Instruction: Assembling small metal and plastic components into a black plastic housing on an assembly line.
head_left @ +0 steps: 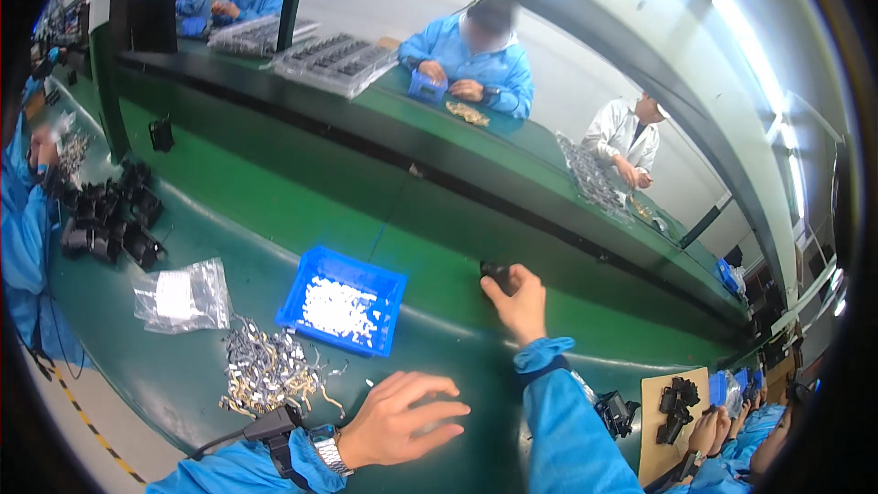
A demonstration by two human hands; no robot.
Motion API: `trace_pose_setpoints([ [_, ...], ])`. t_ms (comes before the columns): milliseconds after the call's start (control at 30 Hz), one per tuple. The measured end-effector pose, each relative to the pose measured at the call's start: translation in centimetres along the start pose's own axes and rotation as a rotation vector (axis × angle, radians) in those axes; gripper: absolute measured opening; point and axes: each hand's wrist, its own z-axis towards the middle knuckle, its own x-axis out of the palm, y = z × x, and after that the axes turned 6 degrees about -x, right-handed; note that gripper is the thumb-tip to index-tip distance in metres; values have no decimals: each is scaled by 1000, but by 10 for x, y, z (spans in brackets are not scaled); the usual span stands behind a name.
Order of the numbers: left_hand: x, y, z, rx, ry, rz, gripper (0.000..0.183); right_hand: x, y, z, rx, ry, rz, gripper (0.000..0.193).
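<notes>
My right hand (519, 304) reaches forward over the green belt, its thumb and fingers closed on a small black plastic part (495, 272). Much of that part is hidden behind the fingers. My left hand (402, 421) hovers over the near worktop (457, 357) with fingers spread and nothing in them. Beside it, to the left, lies a loose pile of short wire leads (270, 370) with white ends. A blue bin (395, 306) full of small white pieces (338, 308) stands ahead of my left hand.
A clear plastic bag (183, 297) lies left of the bin. Black housings (108, 215) are heaped at far left; more black parts (677, 407) sit on cardboard at right. The green belt (274, 192) crosses ahead. Co-workers (476, 50) sit across it and at both sides.
</notes>
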Motion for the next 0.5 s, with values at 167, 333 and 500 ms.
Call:
trace_pose_setpoints([
  [167, 1, 0, -3, -20, 21, -4, 19, 27, -39, 14, -5, -92, 43, 27],
  [333, 5, 1, -1, 50, 34, -8, 14, 21, -49, 9, -32, -62, 178, 24],
  [500, 8, 2, -4, 67, 65, -5, 13, 20, -42, 2, 55, 69, 26, 41],
])
